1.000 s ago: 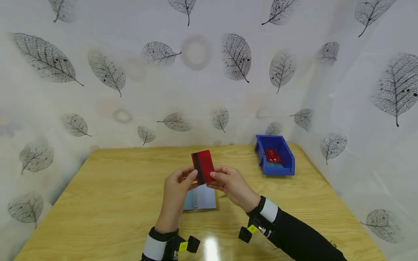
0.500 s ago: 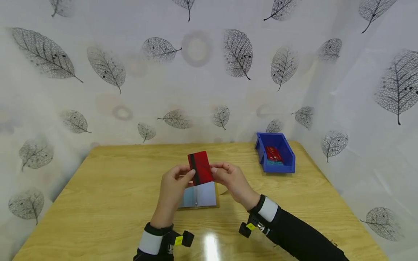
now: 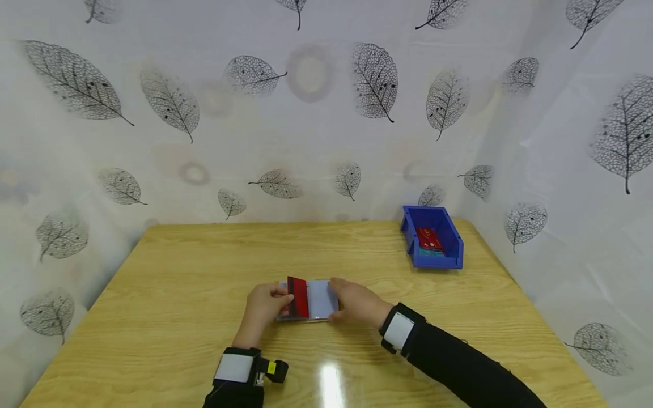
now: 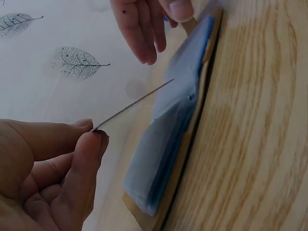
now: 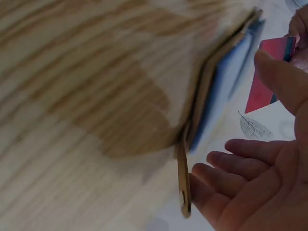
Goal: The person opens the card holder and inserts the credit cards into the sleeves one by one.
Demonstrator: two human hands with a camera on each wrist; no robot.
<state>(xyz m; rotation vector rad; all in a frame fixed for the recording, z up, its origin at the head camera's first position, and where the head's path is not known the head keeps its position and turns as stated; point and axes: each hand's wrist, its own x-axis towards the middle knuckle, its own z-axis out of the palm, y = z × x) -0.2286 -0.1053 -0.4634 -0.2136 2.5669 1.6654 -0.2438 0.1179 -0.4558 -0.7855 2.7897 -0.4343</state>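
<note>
Both hands are low over the wooden surface (image 3: pixel 168 294) now, working at an open card holder (image 3: pixel 318 300) that lies flat near the middle. The left hand (image 3: pixel 262 306) pinches a red card (image 3: pixel 298 296) with a dark stripe between thumb and forefinger; the left wrist view shows that card (image 4: pixel 134 103) edge-on, thin as a blade, its far tip right at the holder's pale blue sleeves (image 4: pixel 168 139). Whether the tip has slipped inside a sleeve, I can't tell. The right hand (image 3: pixel 357 303) rests at the holder's right edge, fingers loosely spread and gripping nothing; from the right wrist view those fingers (image 5: pixel 240 154) sit just beside the tan cover (image 5: pixel 192 139) and its little strap, with the card (image 5: pixel 267 72) beyond. So the hands sit close together, one on each side of the holder, not touching each other. Far right on the surface, well apart from the action, sits a blue bin (image 3: pixel 454 249) with more red cards (image 3: pixel 429 239) inside. A leaf-print curtain (image 3: pixel 372 85) hangs behind everything.
</note>
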